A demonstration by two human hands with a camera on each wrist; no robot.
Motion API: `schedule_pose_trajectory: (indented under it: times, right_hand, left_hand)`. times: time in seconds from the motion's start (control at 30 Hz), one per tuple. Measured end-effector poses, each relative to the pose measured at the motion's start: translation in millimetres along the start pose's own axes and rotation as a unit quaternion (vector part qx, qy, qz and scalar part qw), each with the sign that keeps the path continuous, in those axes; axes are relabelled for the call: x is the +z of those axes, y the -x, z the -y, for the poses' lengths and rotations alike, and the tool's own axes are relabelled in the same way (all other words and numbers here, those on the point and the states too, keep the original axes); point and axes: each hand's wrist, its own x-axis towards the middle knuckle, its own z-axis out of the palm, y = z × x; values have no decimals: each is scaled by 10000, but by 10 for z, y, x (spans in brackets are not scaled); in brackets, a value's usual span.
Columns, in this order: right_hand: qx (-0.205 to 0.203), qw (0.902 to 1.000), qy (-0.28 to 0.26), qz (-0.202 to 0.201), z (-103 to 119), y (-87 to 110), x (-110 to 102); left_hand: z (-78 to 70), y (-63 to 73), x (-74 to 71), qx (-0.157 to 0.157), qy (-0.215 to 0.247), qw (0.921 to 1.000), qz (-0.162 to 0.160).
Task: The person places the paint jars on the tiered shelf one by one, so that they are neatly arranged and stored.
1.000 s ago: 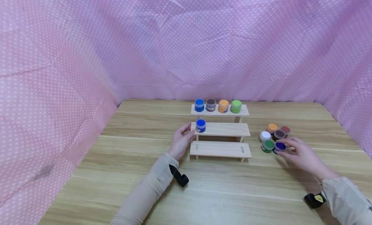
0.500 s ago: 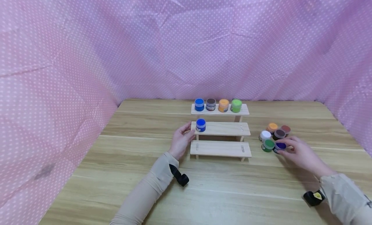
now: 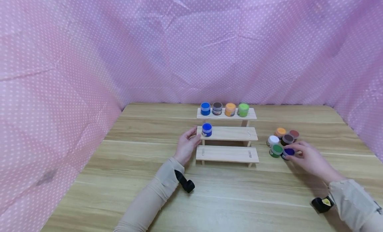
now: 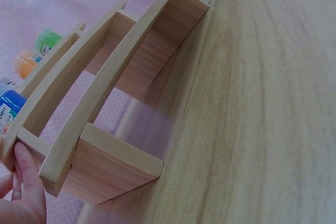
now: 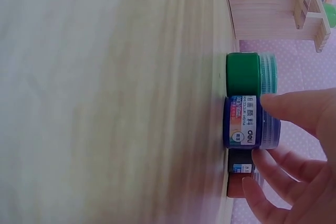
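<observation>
My right hand (image 3: pixel 309 160) pinches a dark blue paint jar (image 5: pixel 244 121) by its lid, thumb on one side and fingers on the other. The jar stands on the table beside a green paint jar (image 5: pixel 244 73). At the left, my left hand (image 3: pixel 187 146) grips the end of the middle board of a three-step wooden stand (image 3: pixel 230 133). The left wrist view shows only part of that hand, with a finger (image 4: pixel 30 174) beneath the board. A blue paint jar (image 3: pixel 206 129) sits on the middle step, close to the left hand.
On the top step stand a blue jar (image 3: pixel 205 109), a brown jar (image 3: pixel 217 108), an orange jar (image 3: pixel 230 110) and a light green jar (image 3: pixel 243 110). White (image 3: pixel 273 141), orange (image 3: pixel 280 132), dark brown (image 3: pixel 288 139) and reddish-brown jars (image 3: pixel 294 134) cluster right of the stand. Pink dotted cloth (image 3: pixel 191 52) hangs behind.
Little differs. My right hand stays at the dark blue jar, its wrist shifted very slightly left. The left hand keeps its place on the stand.
</observation>
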Motion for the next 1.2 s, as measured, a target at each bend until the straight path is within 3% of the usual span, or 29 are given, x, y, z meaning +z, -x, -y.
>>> schedule_pose_trajectory:
  times: [0.23,0.47,0.77,0.93,1.07,1.2]
  right_hand:
    - [90,9992,-380,-51,7,12,-21]
    - [290,9985,-417,-227,81,24,-105]
    - [49,9959,-621,-652,178,0,-176]
    - [-103,9894,-920,-1118,312,-34,-151]
    - [-379,9788,-1192,-1621,461,-84,-110]
    - [-537,9708,-1433,-1847,602,-165,-58]
  left_hand:
    - [2,9,1,-65,-49,10000,17]
    - [6,64,-7,177,-4,9998,118]
    - [-2,-16,10,-80,-22,10000,2]
    - [-16,-3,9,-161,-3,9999,-20]
    - [-21,5,17,-115,-26,9999,-4]
    - [-16,5,19,-78,-38,10000,-3]
